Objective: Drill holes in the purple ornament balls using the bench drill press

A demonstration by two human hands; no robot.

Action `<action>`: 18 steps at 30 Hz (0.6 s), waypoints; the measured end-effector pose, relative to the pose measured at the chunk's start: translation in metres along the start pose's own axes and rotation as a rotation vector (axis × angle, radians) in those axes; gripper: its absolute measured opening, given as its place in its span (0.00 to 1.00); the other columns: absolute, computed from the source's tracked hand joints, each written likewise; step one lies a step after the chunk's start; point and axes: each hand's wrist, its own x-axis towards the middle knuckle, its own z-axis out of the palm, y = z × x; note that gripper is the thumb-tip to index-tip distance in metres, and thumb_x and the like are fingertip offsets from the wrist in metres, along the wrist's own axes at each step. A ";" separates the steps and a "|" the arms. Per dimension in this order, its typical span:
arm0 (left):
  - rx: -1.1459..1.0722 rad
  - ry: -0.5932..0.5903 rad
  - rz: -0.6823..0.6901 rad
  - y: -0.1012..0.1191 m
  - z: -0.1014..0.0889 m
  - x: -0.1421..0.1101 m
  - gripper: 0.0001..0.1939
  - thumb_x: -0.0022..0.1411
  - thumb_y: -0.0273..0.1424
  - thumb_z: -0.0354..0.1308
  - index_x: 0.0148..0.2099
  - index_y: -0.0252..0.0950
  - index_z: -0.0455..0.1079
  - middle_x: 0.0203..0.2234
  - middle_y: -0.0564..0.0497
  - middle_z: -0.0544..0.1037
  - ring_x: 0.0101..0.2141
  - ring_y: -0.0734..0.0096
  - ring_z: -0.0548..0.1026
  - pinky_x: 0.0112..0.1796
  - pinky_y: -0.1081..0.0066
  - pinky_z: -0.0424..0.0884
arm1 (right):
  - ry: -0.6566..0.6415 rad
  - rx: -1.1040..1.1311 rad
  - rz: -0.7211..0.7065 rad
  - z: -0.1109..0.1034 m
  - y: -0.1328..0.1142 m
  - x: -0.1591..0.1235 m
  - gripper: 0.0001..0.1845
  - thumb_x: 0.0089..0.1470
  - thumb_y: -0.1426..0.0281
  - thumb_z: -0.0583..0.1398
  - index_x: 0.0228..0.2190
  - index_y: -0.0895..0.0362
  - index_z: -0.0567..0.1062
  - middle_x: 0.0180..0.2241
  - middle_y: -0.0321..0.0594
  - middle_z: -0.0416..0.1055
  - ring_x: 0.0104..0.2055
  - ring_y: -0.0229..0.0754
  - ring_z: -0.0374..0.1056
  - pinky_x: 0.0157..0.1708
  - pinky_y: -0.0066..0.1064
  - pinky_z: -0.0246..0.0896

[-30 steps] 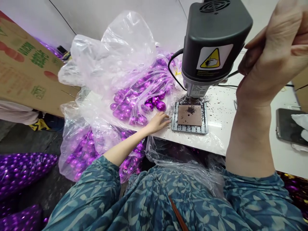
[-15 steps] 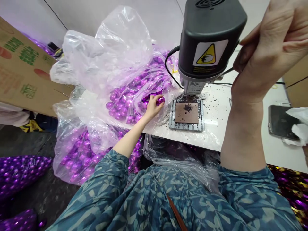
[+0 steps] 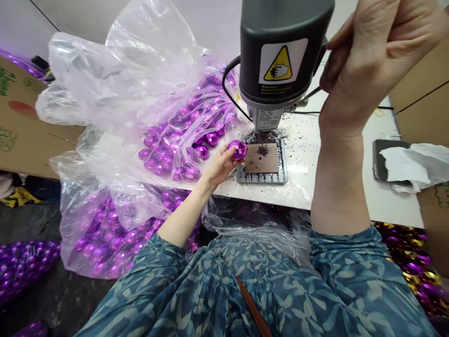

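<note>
My left hand (image 3: 221,167) holds a shiny purple mirror-tiled ball (image 3: 238,149) between thumb and fingers, just left of a brown square plate (image 3: 270,161). This plate has a small dark hole and lies on the slotted metal base (image 3: 282,178) of a bench drill press (image 3: 286,28). Dark shavings are scattered over both. Up at the right, my right hand (image 3: 379,51) is curled around the end of the press's lever (image 3: 311,93); the grip itself is mostly hidden by the fingers. More purple balls (image 3: 212,138) lie at the mouth of a clear plastic bag (image 3: 140,98).
Another bag of purple balls (image 3: 112,234) hangs below the table's left edge. A cardboard box (image 3: 21,121) stands at the left. On the white table (image 3: 386,206), a dark flat device (image 3: 382,159) lies under crumpled white tissue (image 3: 400,164). A black cable (image 3: 227,89) loops beside the press.
My left hand has gone from the table edge to the loose balls, picked one up and brought it right, beside the plate. My right hand stays at the lever. The view has shifted right.
</note>
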 end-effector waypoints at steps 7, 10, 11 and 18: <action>0.216 0.027 0.159 -0.038 -0.010 0.021 0.34 0.59 0.55 0.79 0.60 0.43 0.79 0.54 0.46 0.87 0.51 0.61 0.85 0.48 0.66 0.82 | -0.033 0.035 -0.007 0.000 -0.001 0.001 0.35 0.40 0.40 0.65 0.15 0.60 0.67 0.14 0.27 0.62 0.17 0.19 0.58 0.25 0.19 0.49; 0.248 -0.014 0.194 -0.048 -0.007 0.032 0.37 0.59 0.56 0.79 0.64 0.45 0.78 0.59 0.45 0.86 0.59 0.54 0.83 0.60 0.56 0.81 | -0.021 0.022 0.032 0.002 -0.005 -0.001 0.26 0.61 0.65 0.63 0.15 0.60 0.67 0.14 0.26 0.61 0.16 0.19 0.56 0.24 0.19 0.46; 0.252 -0.020 0.204 -0.051 -0.006 0.035 0.39 0.58 0.56 0.80 0.64 0.45 0.78 0.60 0.44 0.86 0.61 0.52 0.82 0.62 0.53 0.80 | -0.021 0.019 0.043 0.002 -0.006 -0.002 0.26 0.65 0.71 0.59 0.15 0.60 0.67 0.14 0.25 0.61 0.16 0.19 0.56 0.25 0.19 0.45; 0.279 -0.016 0.201 -0.059 0.006 0.044 0.40 0.53 0.54 0.83 0.60 0.41 0.76 0.56 0.42 0.86 0.57 0.51 0.84 0.63 0.49 0.79 | -0.009 0.016 0.044 0.002 0.000 -0.002 0.24 0.66 0.75 0.49 0.17 0.59 0.64 0.14 0.24 0.60 0.16 0.18 0.54 0.26 0.16 0.46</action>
